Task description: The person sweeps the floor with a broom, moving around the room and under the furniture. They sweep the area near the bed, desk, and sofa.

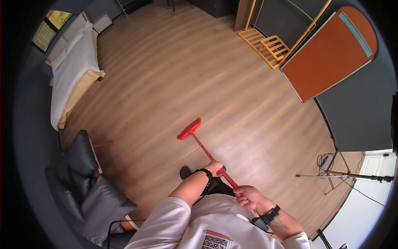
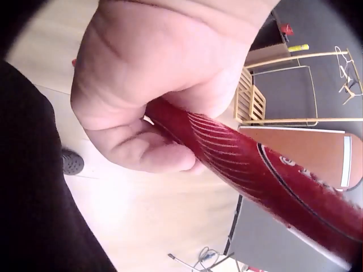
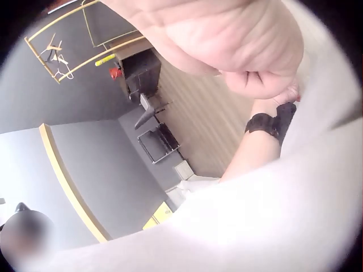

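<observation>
A red broom [image 1: 202, 146] slants across the head view, its broad red head [image 1: 189, 129] on the wood floor in front of the person. My left hand [image 1: 214, 168] grips the handle partway down. In the left wrist view, the fingers [image 2: 142, 148] curl round the red handle [image 2: 227, 150], which has pale line markings. Higher up, my right hand [image 1: 250, 197] holds the handle close to its top end, near the white shirt. The right wrist view shows the curled right hand [image 3: 227, 42] from the heel side, with the handle hidden behind it.
A bed [image 1: 76, 62] stands at the far left, and a seat with dark cushions [image 1: 101, 207] is close on the left. At the right are a wooden clothes rack [image 1: 271, 47], an orange-brown board [image 1: 331, 56] and a tripod [image 1: 336, 173] with a cable. Wood floor [image 1: 166, 70] lies between.
</observation>
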A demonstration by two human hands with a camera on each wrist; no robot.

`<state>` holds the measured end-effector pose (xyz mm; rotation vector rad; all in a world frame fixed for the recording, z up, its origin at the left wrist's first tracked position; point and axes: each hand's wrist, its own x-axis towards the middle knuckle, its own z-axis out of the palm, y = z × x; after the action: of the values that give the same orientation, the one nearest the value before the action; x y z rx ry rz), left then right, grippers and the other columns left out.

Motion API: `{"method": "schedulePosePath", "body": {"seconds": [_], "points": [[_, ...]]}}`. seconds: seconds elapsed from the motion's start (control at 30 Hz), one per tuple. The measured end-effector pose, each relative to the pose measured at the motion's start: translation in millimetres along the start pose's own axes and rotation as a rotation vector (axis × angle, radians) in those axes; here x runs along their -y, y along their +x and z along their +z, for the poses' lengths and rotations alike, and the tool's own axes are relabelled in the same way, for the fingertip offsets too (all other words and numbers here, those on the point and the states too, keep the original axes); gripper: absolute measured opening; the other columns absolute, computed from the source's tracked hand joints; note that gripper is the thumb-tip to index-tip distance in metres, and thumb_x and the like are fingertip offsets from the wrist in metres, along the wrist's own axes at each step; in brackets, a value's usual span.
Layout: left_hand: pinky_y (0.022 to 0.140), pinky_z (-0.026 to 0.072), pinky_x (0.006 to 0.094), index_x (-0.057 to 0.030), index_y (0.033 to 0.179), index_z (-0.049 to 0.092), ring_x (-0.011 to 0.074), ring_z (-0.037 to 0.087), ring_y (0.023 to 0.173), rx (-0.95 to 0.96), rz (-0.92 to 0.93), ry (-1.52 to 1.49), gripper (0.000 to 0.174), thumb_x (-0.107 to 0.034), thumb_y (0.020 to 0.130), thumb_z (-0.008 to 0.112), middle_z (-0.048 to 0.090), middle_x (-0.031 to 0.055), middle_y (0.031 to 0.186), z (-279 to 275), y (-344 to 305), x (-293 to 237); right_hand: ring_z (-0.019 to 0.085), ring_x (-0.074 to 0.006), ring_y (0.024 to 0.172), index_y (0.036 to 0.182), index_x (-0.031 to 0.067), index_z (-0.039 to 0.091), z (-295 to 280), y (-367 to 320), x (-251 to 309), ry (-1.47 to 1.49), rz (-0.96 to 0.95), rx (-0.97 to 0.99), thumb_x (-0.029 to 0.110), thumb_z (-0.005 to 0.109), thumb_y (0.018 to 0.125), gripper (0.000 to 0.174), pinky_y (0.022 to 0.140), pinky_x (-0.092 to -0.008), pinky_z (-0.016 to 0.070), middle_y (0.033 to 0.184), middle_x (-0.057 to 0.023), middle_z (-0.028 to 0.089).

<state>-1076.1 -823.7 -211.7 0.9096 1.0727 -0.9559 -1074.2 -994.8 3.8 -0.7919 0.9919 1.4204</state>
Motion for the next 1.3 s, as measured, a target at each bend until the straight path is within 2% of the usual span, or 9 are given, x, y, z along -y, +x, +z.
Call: {"method": "schedulePosePath", "body": {"seconds": [0.23, 0.3, 0.6, 0.67, 0.8, 0.87, 1.03, 1.13, 1.3], "points": [[0.042, 0.0426, 0.0268, -0.0103, 0.069, 0.047, 0.0152, 0.048, 0.049, 0.289, -0.072, -0.054, 0.007, -0.009, 0.075, 0.05, 0.046, 0.0018, 0.058, 62, -24, -11, 0.029, -0.0046, 0.039, 0.077, 0.0073, 0.042, -16, -79, 21, -0.05, -0.01, 0.015, 0.002, 0.05, 0.08, 0.01, 0.03, -0.0161, 0.0194, 0.06, -0.0004, 0.038], [0.043, 0.0428, 0.0272, -0.0096, 0.07, 0.047, 0.0154, 0.049, 0.05, 0.243, -0.035, -0.049, 0.006, -0.01, 0.076, 0.049, 0.048, 0.0025, 0.059, 68, -42, -20, 0.03, -0.0045, 0.038, 0.086, 0.0059, 0.044, -9, -95, 29, -0.094, -0.028, 0.056, 0.001, 0.049, 0.08, 0.01, 0.03, -0.0166, 0.0194, 0.062, -0.0005, 0.039], [0.039, 0.0406, 0.0269, -0.0066, 0.07, 0.046, 0.0158, 0.047, 0.047, 0.128, 0.092, -0.136, 0.006, -0.01, 0.072, 0.051, 0.048, 0.0057, 0.059, 65, -7, -73, 0.028, -0.0043, 0.039, 0.087, 0.0061, 0.043, -15, -69, 84, -0.111, -0.056, 0.024, -0.001, 0.049, 0.079, 0.012, 0.031, -0.017, 0.0203, 0.061, 0.0002, 0.038], [0.038, 0.0406, 0.0262, -0.007, 0.065, 0.044, 0.0157, 0.047, 0.045, 0.117, 0.059, -0.096, 0.008, -0.007, 0.071, 0.049, 0.046, 0.0051, 0.056, 73, 6, -88, 0.028, -0.0042, 0.039, 0.088, 0.0067, 0.044, -21, -57, 99, -0.073, -0.038, -0.01, 0.0, 0.048, 0.079, 0.012, 0.031, -0.0166, 0.0208, 0.06, 0.0006, 0.038], [0.038, 0.0389, 0.0265, -0.0068, 0.068, 0.045, 0.0153, 0.045, 0.044, 0.39, -0.022, 0.07, 0.005, -0.005, 0.072, 0.049, 0.045, 0.0051, 0.057, 97, 55, -89, 0.028, -0.0041, 0.039, 0.089, 0.0072, 0.046, -29, -65, 118, -0.071, -0.02, -0.136, 0.0, 0.046, 0.08, 0.011, 0.032, -0.0162, 0.0219, 0.059, 0.0014, 0.037], [0.04, 0.0385, 0.0271, -0.0062, 0.075, 0.045, 0.0162, 0.044, 0.046, 0.17, -0.212, 0.107, 0.005, -0.002, 0.073, 0.047, 0.045, 0.0057, 0.06, 131, 27, -110, 0.028, -0.0041, 0.039, 0.088, 0.007, 0.046, -28, -82, 122, -0.034, -0.033, -0.161, -0.001, 0.045, 0.08, 0.011, 0.032, -0.0164, 0.0219, 0.058, 0.0019, 0.036], [0.042, 0.0432, 0.0263, -0.0038, 0.074, 0.046, 0.0184, 0.047, 0.05, 0.363, -0.333, 0.137, 0.003, -0.004, 0.077, 0.045, 0.05, 0.0081, 0.065, 157, 18, -145, 0.028, -0.0038, 0.039, 0.086, 0.0078, 0.044, -13, -135, 160, -0.014, -0.044, -0.164, 0.0, 0.047, 0.079, 0.011, 0.031, -0.0164, 0.0201, 0.06, 0.0016, 0.036], [0.042, 0.0427, 0.0245, -0.0035, 0.073, 0.047, 0.0172, 0.047, 0.049, 0.442, -0.329, 0.075, 0.005, -0.005, 0.078, 0.045, 0.05, 0.008, 0.063, 155, -21, -175, 0.029, -0.0038, 0.038, 0.089, 0.0074, 0.044, -1, -156, 177, -0.043, -0.047, -0.099, 0.001, 0.049, 0.078, 0.013, 0.03, -0.0173, 0.0191, 0.061, 0.0004, 0.038], [0.035, 0.0324, 0.0246, -0.0065, 0.066, 0.041, 0.0161, 0.043, 0.044, 0.27, -0.161, -0.124, 0.009, -0.001, 0.068, 0.047, 0.041, 0.0046, 0.056, 137, 6, -199, 0.029, -0.0043, 0.037, 0.092, 0.0063, 0.046, -11, -121, 202, -0.138, -0.119, -0.029, 0.003, 0.047, 0.08, 0.013, 0.03, -0.0171, 0.0202, 0.061, -0.0005, 0.038]]}}
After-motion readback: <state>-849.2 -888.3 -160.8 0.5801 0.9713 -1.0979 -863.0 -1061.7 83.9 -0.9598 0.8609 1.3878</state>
